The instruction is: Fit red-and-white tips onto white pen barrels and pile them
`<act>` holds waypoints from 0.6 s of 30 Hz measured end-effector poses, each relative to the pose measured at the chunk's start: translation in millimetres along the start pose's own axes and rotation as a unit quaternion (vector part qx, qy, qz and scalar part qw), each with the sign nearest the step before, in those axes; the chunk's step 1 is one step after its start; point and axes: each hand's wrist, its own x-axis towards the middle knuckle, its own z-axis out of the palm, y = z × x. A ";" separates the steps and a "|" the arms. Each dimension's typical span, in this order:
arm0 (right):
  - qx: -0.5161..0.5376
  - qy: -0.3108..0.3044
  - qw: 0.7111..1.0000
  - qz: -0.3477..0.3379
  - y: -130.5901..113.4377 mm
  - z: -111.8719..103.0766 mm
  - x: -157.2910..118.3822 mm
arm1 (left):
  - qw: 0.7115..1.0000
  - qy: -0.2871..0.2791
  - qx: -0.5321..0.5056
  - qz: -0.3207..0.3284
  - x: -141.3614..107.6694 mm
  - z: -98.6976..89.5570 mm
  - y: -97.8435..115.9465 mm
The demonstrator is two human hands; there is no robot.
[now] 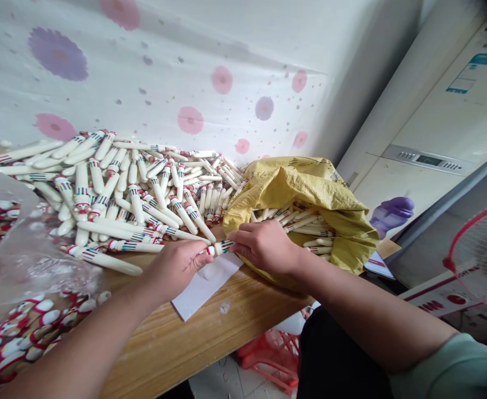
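Over the wooden table, my left hand [182,265] pinches the red-and-white top end of a white multicolour pen [222,247]. My right hand [268,246] is closed around the barrel of the same pen, hiding most of it. Coloured sliders show between the two hands. Beneath them lies a white sheet [206,282] with a small whitish round item [212,270] on it. Behind my left hand spreads a large heap of similar white pens [135,199]. Just past my right hand, a yellow woven sack [297,177] lies with its mouth wide and several pens [305,221] inside.
At the left, a clear plastic bag [56,249] lies beside many small red, white and brown pieces [31,332]. A flowered sheet [143,66] covers the wall behind. To the right stand a white cabinet-like appliance [426,133] and a pink-rimmed fan [485,255]. A red basket [272,354] is below the table [210,338].
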 end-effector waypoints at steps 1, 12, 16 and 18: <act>0.006 0.001 1.000 0.001 -0.1 1.9 0.3 | 1.000 0.000 0.001 -0.003 0.0 0.1 -0.1; 0.041 -0.095 0.995 0.003 4.5 2.8 12.2 | 0.996 -0.044 -0.026 -0.068 -0.8 7.6 -5.1; 0.144 -0.234 0.962 -0.006 32.0 -20.1 61.7 | 0.982 0.076 -0.111 -0.135 0.5 -0.9 -16.6; 0.157 -0.207 0.966 0.014 40.5 -39.1 109.9 | 0.939 0.197 -0.203 -0.198 2.5 -7.6 -22.9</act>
